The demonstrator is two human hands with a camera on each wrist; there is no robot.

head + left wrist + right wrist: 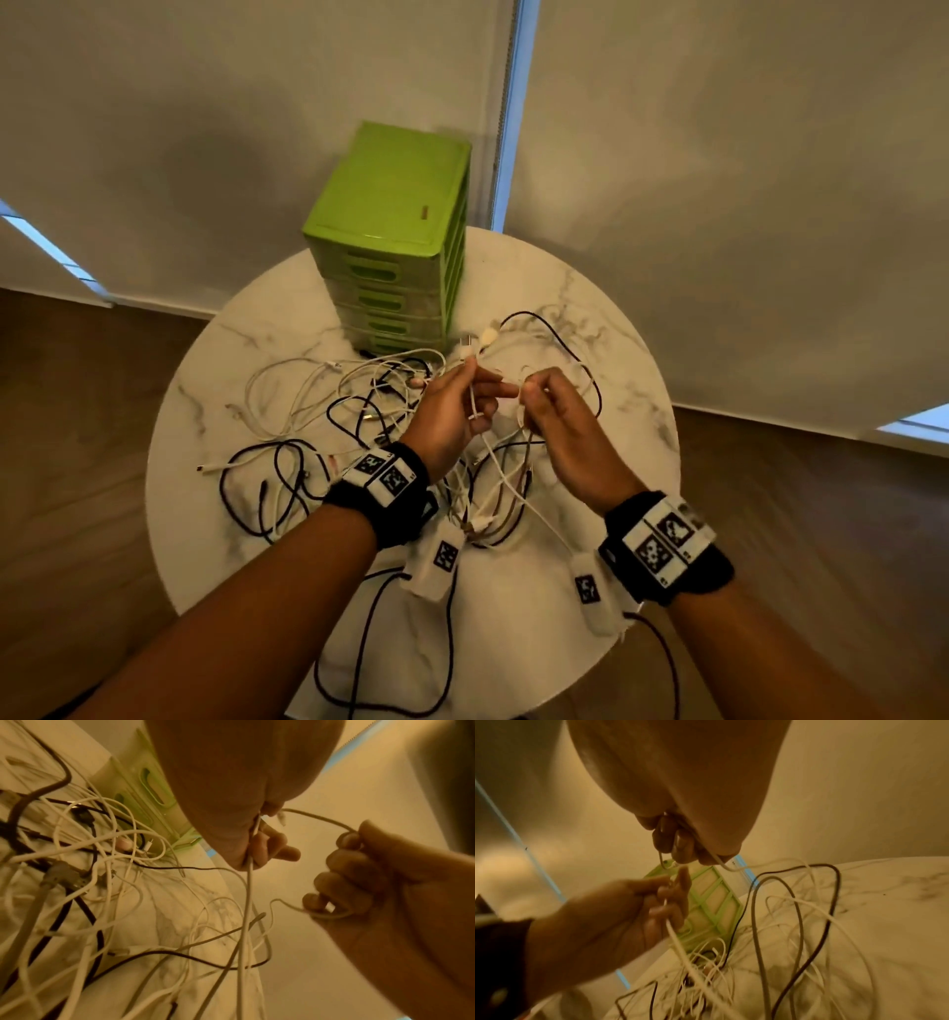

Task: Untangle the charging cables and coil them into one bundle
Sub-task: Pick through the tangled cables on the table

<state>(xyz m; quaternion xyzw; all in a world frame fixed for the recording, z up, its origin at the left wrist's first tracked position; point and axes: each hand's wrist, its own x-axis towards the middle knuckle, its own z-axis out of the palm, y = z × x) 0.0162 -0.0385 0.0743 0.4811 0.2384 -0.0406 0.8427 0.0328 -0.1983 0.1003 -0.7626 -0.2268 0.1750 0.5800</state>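
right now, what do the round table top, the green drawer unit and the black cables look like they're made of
Round table top: looks like marble or a marble-look slab, white with grey veins, slightly glossy.
Green drawer unit: seemingly moulded plastic, smooth lime shell with translucent drawer fronts.
Black cables: possibly braided fabric sheathing, since they look matte and faintly textured; too blurred to confirm.

Green drawer unit [391, 241] — on round marble table [606, 380]

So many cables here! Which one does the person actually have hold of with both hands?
A thin white cable. The left hand pinches it upright and the right hand holds its loop; the other white and black cables lie tangled on the marble table.
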